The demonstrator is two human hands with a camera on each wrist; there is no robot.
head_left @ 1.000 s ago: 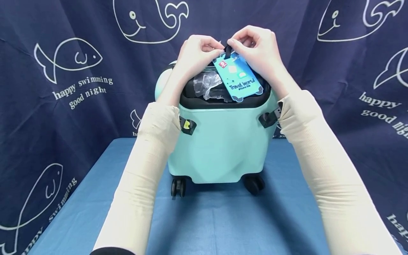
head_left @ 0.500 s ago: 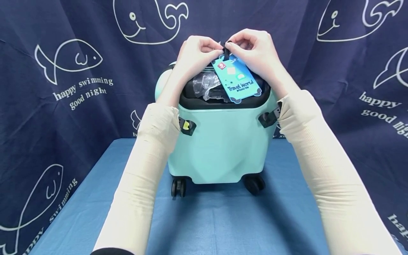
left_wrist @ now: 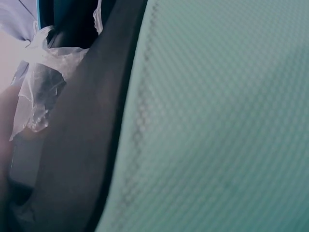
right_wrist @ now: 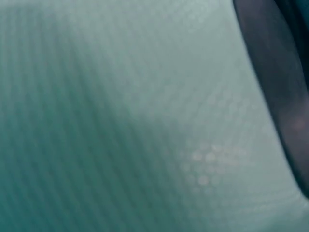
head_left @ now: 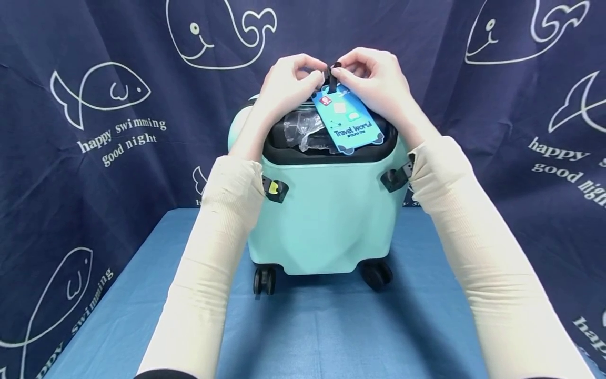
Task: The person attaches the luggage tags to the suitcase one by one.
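Note:
A mint-green suitcase stands upright on its black wheels. From its top hangs a light-blue luggage tag printed "Travel World", slanting over the black recessed panel. My right hand pinches the tag's black strap between thumb and forefinger. Close beside it, my left hand pinches the same strap at its left side. Crumpled clear plastic wrap shows in the left wrist view, by the black panel. The right wrist view holds mostly the textured green shell, with neither fingers nor tag.
The suitcase rests on a blue-covered table. Black clips stick out on both sides of the shell, near the sleeves. A dark blue curtain with white fish drawings hangs behind.
Both hands have sunk slightly and shifted a little left, the right hand more. The tag has moved slightly left and down with the strap. The suitcase stays in place.

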